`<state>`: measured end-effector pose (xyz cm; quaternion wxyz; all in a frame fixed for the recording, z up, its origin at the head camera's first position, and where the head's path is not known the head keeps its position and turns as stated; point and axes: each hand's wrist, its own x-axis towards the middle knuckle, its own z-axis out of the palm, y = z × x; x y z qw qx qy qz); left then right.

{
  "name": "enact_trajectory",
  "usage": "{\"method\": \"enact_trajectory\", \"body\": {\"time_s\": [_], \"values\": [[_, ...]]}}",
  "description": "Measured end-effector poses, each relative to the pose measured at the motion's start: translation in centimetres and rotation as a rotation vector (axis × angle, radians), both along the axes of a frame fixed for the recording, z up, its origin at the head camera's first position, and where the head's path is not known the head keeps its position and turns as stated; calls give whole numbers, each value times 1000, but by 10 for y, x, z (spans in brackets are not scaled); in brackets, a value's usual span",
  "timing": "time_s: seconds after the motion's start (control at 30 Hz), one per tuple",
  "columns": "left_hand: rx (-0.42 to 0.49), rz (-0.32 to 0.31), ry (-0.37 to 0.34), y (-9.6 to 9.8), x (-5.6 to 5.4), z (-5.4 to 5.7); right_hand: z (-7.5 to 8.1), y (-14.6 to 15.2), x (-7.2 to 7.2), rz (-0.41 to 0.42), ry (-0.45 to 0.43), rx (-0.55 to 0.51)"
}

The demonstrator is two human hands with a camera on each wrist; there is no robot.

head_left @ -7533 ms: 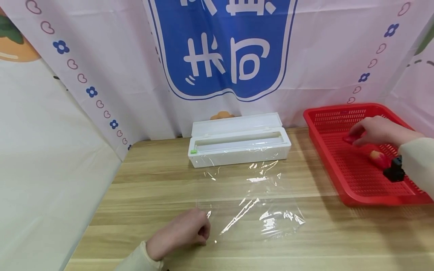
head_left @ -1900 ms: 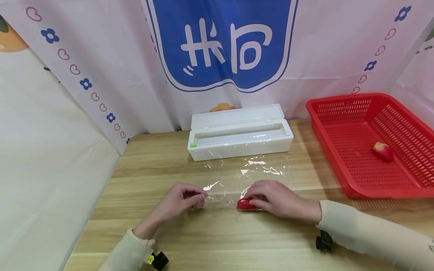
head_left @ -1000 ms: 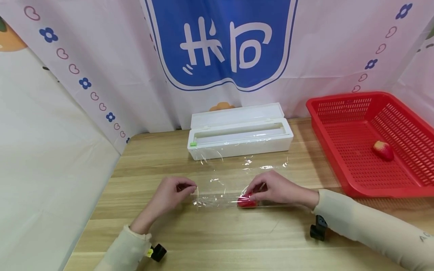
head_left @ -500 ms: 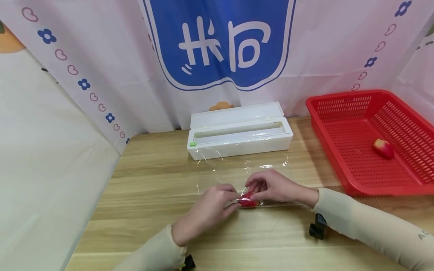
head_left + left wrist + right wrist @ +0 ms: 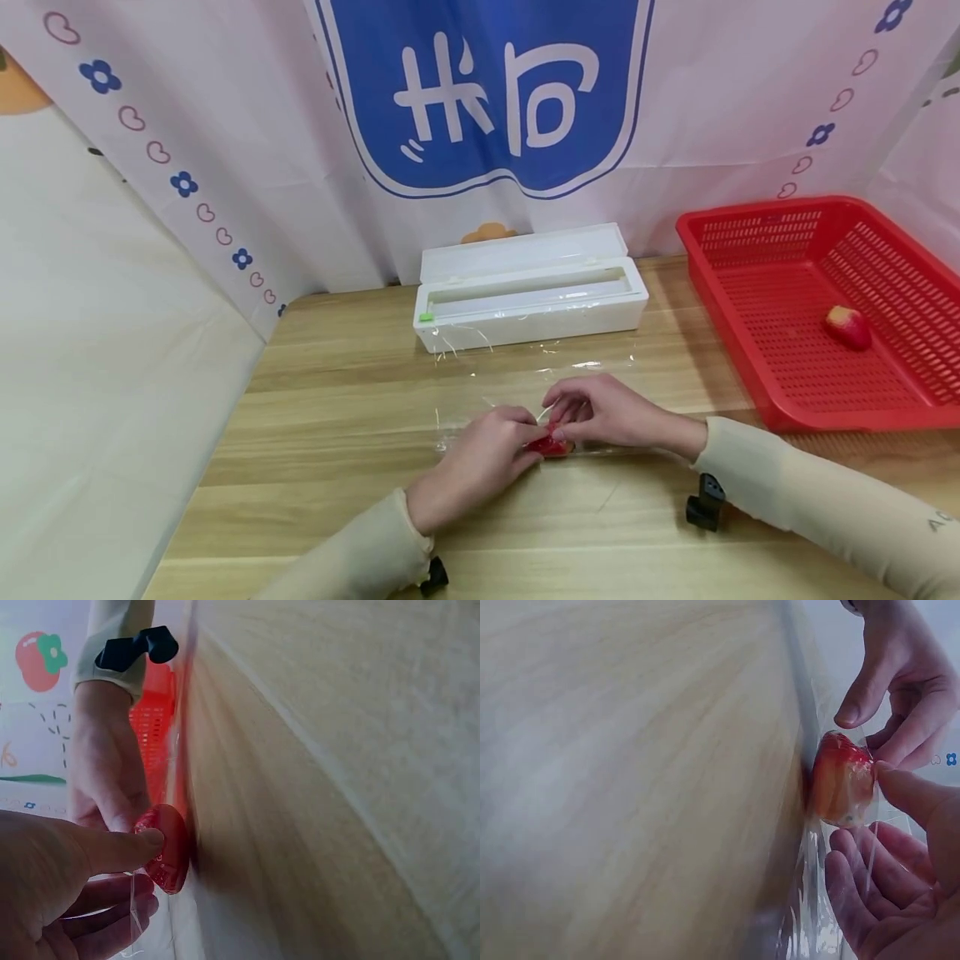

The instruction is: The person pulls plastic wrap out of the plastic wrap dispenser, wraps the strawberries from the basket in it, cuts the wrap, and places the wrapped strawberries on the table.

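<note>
A red fruit with a yellowish end [image 5: 555,447] lies low over the table near the front edge of a sheet of cling film [image 5: 592,364]. Film is folded over the fruit, and it shines on its surface in the right wrist view. My left hand [image 5: 480,454] pinches the fruit's left side, its thumb on the red skin in the left wrist view. From the other side my right hand [image 5: 615,412] holds the wrapped fruit between thumb and fingers; its thumb touches the film-covered fruit [image 5: 844,780] in the right wrist view.
Behind the hands stands a white cling film dispenser [image 5: 532,325], lid raised, with a green slider at its left end; the sheet runs out from its front. A red plastic basket [image 5: 712,321] at right holds a second red fruit [image 5: 849,327]. A printed cloth hangs behind.
The right hand brought a fruit from the basket onto the film. The left hand lifted the film's near edge, then moved right to fold it over the fruit, where both hands now meet.
</note>
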<state>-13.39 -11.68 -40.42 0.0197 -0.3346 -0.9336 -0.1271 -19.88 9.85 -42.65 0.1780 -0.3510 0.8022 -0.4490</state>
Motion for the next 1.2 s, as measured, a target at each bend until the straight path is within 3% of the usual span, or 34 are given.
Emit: {"method": "enact_trajectory", "body": {"time_s": [0.1, 0.27, 0.37, 0.53, 0.77, 0.97, 1.2], "values": [[3, 2, 20, 0, -1, -2, 4, 4, 0, -20, 69, 64], [10, 3, 30, 1, -1, -3, 15, 20, 2, -33, 303, 266], [16, 7, 31, 2, -1, -3, 20, 30, 4, -9, 375, 349], [22, 29, 18, 4, -1, -4, 22, 41, 7, 46, 300, 358], [14, 60, -8, 9, -2, -6, 20, 50, 7, 81, 122, 270], [8, 68, -12, 10, -4, -6, 23, 59, 7, 120, 93, 205], [23, 63, -24, 8, -5, -6, 35, 72, 10, 111, 10, 228]]}}
